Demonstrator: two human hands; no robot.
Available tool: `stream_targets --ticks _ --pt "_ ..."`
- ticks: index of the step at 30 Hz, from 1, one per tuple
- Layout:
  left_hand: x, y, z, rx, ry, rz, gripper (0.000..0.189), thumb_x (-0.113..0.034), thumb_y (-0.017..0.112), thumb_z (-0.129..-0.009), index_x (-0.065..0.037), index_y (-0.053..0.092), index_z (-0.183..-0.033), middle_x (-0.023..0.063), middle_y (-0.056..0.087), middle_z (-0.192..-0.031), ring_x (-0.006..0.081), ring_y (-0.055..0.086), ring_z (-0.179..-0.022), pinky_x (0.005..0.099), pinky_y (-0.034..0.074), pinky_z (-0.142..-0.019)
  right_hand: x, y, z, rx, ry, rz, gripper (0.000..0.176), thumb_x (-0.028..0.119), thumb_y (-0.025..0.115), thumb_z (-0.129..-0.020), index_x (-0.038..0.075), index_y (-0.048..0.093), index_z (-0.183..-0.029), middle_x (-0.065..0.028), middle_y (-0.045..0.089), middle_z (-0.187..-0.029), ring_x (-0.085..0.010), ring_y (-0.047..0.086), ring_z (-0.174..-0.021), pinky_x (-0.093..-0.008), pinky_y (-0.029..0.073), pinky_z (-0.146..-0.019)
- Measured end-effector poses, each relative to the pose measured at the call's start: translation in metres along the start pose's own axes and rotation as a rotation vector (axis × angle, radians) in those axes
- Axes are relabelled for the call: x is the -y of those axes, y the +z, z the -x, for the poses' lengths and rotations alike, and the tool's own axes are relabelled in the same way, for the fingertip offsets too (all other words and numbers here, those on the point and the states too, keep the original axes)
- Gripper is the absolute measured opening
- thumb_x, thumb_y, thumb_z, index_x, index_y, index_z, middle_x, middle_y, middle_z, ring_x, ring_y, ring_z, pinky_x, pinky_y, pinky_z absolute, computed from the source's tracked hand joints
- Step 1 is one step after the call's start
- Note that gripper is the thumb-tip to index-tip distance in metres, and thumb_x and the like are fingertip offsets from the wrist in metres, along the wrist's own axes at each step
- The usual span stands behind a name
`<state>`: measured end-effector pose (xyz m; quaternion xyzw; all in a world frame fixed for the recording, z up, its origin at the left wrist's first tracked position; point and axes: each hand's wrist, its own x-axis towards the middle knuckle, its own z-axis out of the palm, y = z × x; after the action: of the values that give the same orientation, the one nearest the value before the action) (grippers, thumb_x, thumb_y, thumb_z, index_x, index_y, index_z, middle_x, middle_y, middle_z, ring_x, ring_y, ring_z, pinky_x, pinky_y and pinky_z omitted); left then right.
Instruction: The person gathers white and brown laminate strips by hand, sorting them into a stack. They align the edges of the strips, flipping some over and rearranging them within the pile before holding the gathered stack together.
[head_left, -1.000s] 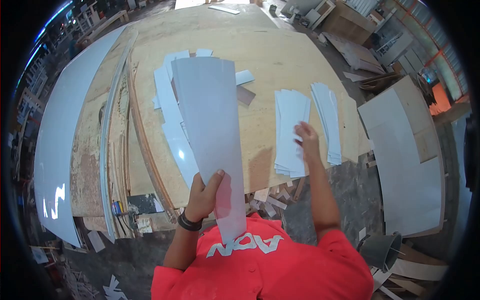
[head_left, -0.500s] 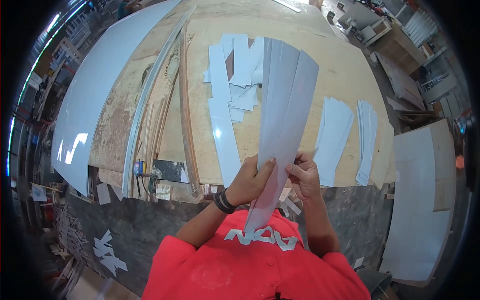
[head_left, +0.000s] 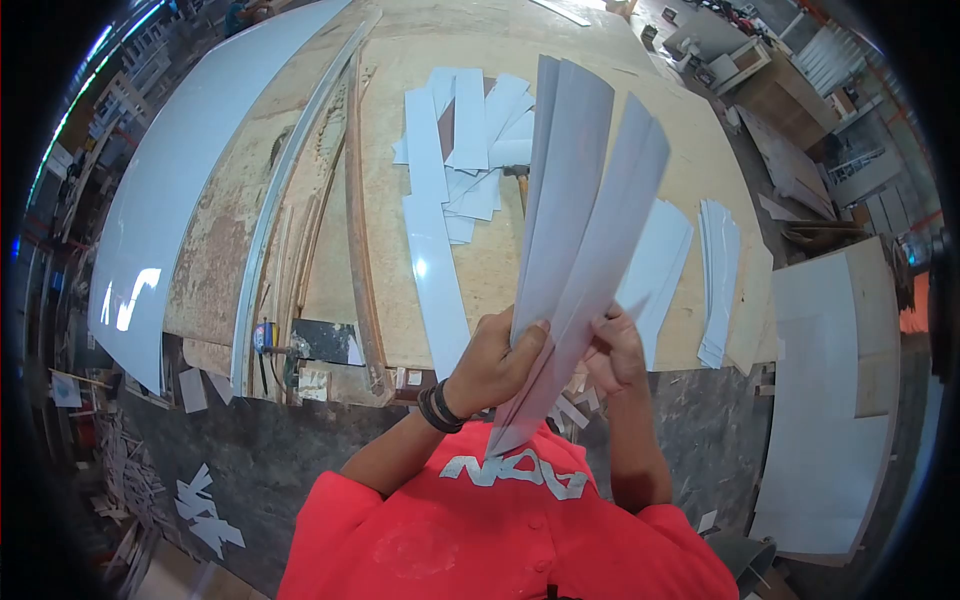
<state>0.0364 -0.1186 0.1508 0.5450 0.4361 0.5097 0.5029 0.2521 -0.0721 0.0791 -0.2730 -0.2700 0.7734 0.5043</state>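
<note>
Both your hands grip a fan of white strips (head_left: 575,220) at the centre of the frame.
Your left hand (head_left: 495,362) is closed round their lower end, thumb pressed on the front. Your right hand (head_left: 617,352) has its fingers curled shut on the right-most strip. The white strips rise tilted above the plywood table (head_left: 690,180), with two neat stacks (head_left: 718,270) lying at right.

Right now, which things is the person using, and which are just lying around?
In use: white strips fanned out, gripped by the left hand and right hand; probably also the neat strip stacks on the table beside them.
Lying about: big white sheet, loose strip pile, floor offcuts, white panel.
</note>
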Motion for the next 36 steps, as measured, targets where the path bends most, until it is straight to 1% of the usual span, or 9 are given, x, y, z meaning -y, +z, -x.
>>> stream_targets --ticks 2,9,12,14,17,19,23,28,36 --pt "-0.006 -0.004 0.002 0.034 -0.038 -0.064 0.03 -0.019 0.048 -0.099 0.008 0.062 -0.103 0.021 0.066 -0.077 0.0267 0.065 -0.07 0.0395 0.05 -0.068 0.019 -0.016 0.003 -0.021 -0.066 0.029 0.034 0.005 0.06 -0.093 -0.002 0.056 -0.127 -0.0133 0.066 -0.118 -0.0232 0.064 -0.11 -0.0405 0.051 -0.099" --pt "-0.01 0.0 0.001 0.048 -0.039 -0.088 0.032 -0.02 0.048 -0.1 0.009 0.06 -0.099 0.0201 0.064 -0.074 0.026 0.062 -0.068 0.0396 0.049 -0.066 0.096 -0.086 -0.012 -0.365 -0.191 0.159 0.025 0.004 0.057 -0.095 -0.003 0.058 -0.119 -0.012 0.068 -0.109 -0.0219 0.067 -0.1 -0.0386 0.055 -0.092" --pt "-0.01 0.003 0.003 0.007 -0.019 -0.072 0.028 -0.018 0.049 -0.1 0.007 0.061 -0.094 0.0114 0.06 -0.069 0.0153 0.052 -0.063 0.035 0.043 -0.058 0.095 -0.182 -0.035 -0.43 -0.137 0.197 0.03 0.012 0.063 -0.094 -0.004 0.058 -0.119 -0.0126 0.068 -0.108 -0.0201 0.067 -0.096 -0.0347 0.056 -0.085" --pt "-0.012 0.004 0.003 0.054 -0.085 -0.092 0.032 -0.021 0.049 -0.1 0.009 0.061 -0.1 0.0193 0.065 -0.075 0.0236 0.062 -0.068 0.0381 0.049 -0.065 0.089 -0.26 -0.046 -0.876 0.108 0.829 0.043 0.021 0.07 -0.091 -0.006 0.057 -0.122 -0.0127 0.067 -0.11 -0.0178 0.065 -0.096 -0.031 0.053 -0.078" --pt "-0.005 0.006 0.003 0.03 -0.025 -0.108 0.032 -0.022 0.051 -0.1 0.008 0.062 -0.102 0.0189 0.066 -0.076 0.0224 0.063 -0.07 0.0369 0.049 -0.065 0.069 -0.236 -0.048 -0.897 -0.117 0.895 0.051 0.029 0.073 -0.089 -0.004 0.057 -0.125 -0.0095 0.067 -0.111 -0.0159 0.063 -0.097 -0.0294 0.05 -0.074" --pt "-0.001 0.008 0.001 0.019 -0.068 -0.093 0.032 -0.022 0.052 -0.1 0.008 0.062 -0.103 0.0177 0.066 -0.076 0.0207 0.063 -0.07 0.0358 0.049 -0.065 0.051 -0.11 -0.033 -0.606 -0.206 0.708 0.041 0.026 0.066 -0.095 0.001 0.06 -0.127 -0.006 0.067 -0.111 -0.0154 0.063 -0.1 -0.0312 0.052 -0.081" --pt "0.009 0.012 -0.005 0.019 -0.1 -0.12 0.032 -0.022 0.054 -0.099 0.008 0.064 -0.1 0.014 0.067 -0.073 0.0154 0.062 -0.068 0.0331 0.049 -0.061 0.018 0.01 -0.006 0.068 -0.116 0.418 0.038 0.012 0.071 -0.09 -0.004 0.059 -0.123 -0.0101 0.068 -0.099 -0.0142 0.067 -0.086 -0.0289 0.056 -0.075" --pt "0.021 0.011 -0.002 -0.035 -0.069 0.002 0.03 -0.021 0.055 -0.099 0.007 0.065 -0.097 0.0113 0.066 -0.069 0.0127 0.06 -0.064 0.0311 0.047 -0.057 0.017 0.038 -0.008 0.023 -0.071 0.246 0.019 0.003 0.073 -0.086 0.001 0.062 -0.102 -0.0077 0.068 -0.096 -0.0123 0.065 -0.085 -0.025 0.053 -0.077" --pt "0.012 0.02 -0.01 -0.112 0.009 -0.008 0.035 -0.026 0.056 -0.101 0.007 0.064 -0.093 0.0069 0.061 -0.064 0.0105 0.054 -0.06 0.0314 0.044 -0.055 0.033 0.009 -0.008 -0.075 -0.078 0.136 0.022 0.001 0.068 -0.088 0.001 0.06 -0.109 -0.0088 0.069 -0.1 -0.0141 0.066 -0.086 -0.0273 0.054 -0.077"
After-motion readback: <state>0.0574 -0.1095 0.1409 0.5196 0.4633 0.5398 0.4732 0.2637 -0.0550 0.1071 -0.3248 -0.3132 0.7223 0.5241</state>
